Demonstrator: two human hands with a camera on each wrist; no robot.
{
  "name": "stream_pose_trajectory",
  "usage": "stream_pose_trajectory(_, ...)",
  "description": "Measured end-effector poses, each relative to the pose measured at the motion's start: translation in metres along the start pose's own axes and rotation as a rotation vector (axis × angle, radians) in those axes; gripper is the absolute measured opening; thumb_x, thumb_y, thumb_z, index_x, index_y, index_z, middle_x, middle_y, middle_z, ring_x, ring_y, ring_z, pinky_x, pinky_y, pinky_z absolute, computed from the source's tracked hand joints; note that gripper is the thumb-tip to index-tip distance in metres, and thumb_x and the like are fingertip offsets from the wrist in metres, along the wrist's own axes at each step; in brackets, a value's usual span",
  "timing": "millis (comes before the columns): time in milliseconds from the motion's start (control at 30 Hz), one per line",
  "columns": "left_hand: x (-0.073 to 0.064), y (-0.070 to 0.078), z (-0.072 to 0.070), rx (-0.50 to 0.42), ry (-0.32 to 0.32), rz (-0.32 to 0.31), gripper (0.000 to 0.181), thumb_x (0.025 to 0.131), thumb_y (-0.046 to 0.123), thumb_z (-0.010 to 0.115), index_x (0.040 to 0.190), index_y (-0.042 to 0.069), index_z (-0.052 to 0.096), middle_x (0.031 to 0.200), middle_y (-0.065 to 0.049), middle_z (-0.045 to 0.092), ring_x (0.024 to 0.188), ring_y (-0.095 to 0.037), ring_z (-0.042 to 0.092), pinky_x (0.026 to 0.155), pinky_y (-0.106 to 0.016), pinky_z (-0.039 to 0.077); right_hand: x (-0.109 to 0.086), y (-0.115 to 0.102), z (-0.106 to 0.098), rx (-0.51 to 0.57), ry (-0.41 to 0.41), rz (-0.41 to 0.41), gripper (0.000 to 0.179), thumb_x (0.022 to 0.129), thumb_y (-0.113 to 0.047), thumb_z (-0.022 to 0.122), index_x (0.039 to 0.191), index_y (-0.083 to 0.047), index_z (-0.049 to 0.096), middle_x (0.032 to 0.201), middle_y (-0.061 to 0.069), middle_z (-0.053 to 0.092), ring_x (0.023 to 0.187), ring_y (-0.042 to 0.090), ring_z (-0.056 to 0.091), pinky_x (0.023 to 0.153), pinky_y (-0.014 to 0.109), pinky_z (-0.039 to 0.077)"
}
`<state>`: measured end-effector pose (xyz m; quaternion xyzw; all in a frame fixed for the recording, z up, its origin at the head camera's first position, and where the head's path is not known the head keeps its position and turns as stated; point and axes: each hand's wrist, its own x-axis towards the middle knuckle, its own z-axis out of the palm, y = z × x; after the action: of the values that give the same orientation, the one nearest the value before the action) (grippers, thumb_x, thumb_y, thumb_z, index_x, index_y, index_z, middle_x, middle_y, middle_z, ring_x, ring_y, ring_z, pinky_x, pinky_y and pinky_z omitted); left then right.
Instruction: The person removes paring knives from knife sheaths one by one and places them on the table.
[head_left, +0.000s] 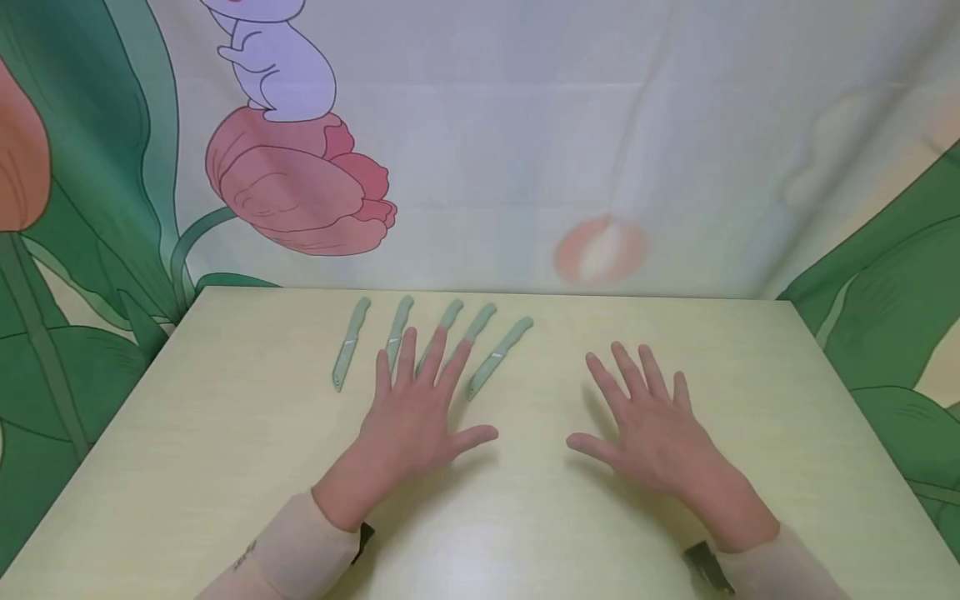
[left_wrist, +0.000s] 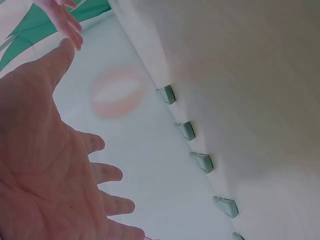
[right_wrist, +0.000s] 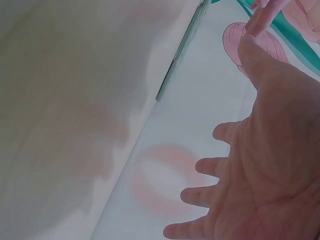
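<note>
Several pale green paring knives, their blades seemingly in matching green covers, lie fanned in a row near the table's back edge. The leftmost knife [head_left: 350, 346] and the rightmost knife [head_left: 501, 357] are fully visible; my left hand hides parts of those between. That left hand [head_left: 412, 425] hovers palm down, fingers spread, holding nothing. To the right, my right hand [head_left: 656, 437] is also spread above the table and holds nothing. The left wrist view shows the row end-on, including one knife [left_wrist: 202, 162]. A thin green knife edge [right_wrist: 182, 50] appears in the right wrist view.
The pale table [head_left: 225, 483] ends at a straight back edge. Behind it hangs a cloth [head_left: 487, 150] printed with flowers, leaves and a white animal. Both sleeves [head_left: 300, 542] are light, with a dark strap piece at each wrist.
</note>
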<state>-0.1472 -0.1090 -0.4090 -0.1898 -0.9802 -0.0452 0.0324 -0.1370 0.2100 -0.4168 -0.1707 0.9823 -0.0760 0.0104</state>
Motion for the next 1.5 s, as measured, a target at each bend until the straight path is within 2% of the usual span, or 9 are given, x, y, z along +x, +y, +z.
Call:
stream_pose_trajectory(300,0.010,0.001,-0.006,0.033,0.023,0.030,0.109,0.091,0.085,0.052,0.171,0.018,0.021,0.177,-0.015,0.011,0.160,-0.049,0.005,0.122,-0.072,0.013,0.007,-0.001,-0.003,-0.005,-0.029,0.012,0.102,0.096,-0.077,0.055,0.172,-0.023,0.014,0.177,0.016,0.009,0.160,0.048,0.001,0.115,0.082,0.009)
stream_pose_trajectory(567,0.028,0.001,-0.013,0.038,0.035,0.056,0.105,0.093,0.081,0.055,0.170,0.018,0.024,0.175,-0.017,0.018,0.159,-0.048,0.013,0.121,-0.071,0.019,0.016,-0.004,-0.004,-0.019,-0.042,-0.004,0.102,0.096,-0.080,0.051,0.172,-0.022,0.016,0.176,0.017,0.014,0.160,0.048,0.006,0.115,0.081,0.014)
stream_pose_trajectory(833,0.053,-0.003,-0.014,0.034,0.042,0.066,0.094,0.097,0.077,0.053,0.166,0.016,0.033,0.169,-0.019,0.032,0.155,-0.047,0.025,0.120,-0.067,0.026,0.027,-0.011,-0.006,-0.025,-0.032,-0.027,0.101,0.096,-0.077,0.056,0.170,-0.018,0.023,0.165,0.020,0.036,0.151,0.047,0.032,0.113,0.076,0.029)
stream_pose_trajectory(1033,0.071,-0.003,-0.017,0.030,0.057,0.073,0.083,0.099,0.071,0.057,0.157,0.013,0.045,0.155,-0.017,0.047,0.143,-0.043,0.042,0.112,-0.061,0.039,0.037,-0.016,-0.004,-0.036,-0.022,-0.038,0.100,0.096,-0.077,0.057,0.168,-0.013,0.029,0.151,0.020,0.050,0.136,0.043,0.048,0.102,0.066,0.043)
stream_pose_trajectory(1200,0.087,-0.001,-0.017,0.047,0.061,0.075,0.074,0.100,0.067,0.059,0.149,0.011,0.051,0.140,-0.012,0.056,0.128,-0.038,0.051,0.101,-0.055,0.048,0.044,-0.021,-0.003,-0.036,-0.027,-0.026,0.098,0.095,-0.077,0.057,0.164,-0.010,0.038,0.144,0.018,0.054,0.128,0.040,0.051,0.094,0.060,0.047)
stream_pose_trajectory(1500,0.117,0.003,-0.012,0.037,0.011,0.059,0.064,0.103,0.060,0.060,0.141,0.008,0.059,0.121,-0.008,0.058,0.111,-0.030,0.050,0.097,-0.049,0.048,0.056,-0.032,-0.002,-0.027,-0.025,0.011,0.090,0.096,-0.073,0.060,0.154,-0.005,0.049,0.135,0.017,0.058,0.120,0.038,0.054,0.093,0.057,0.048)
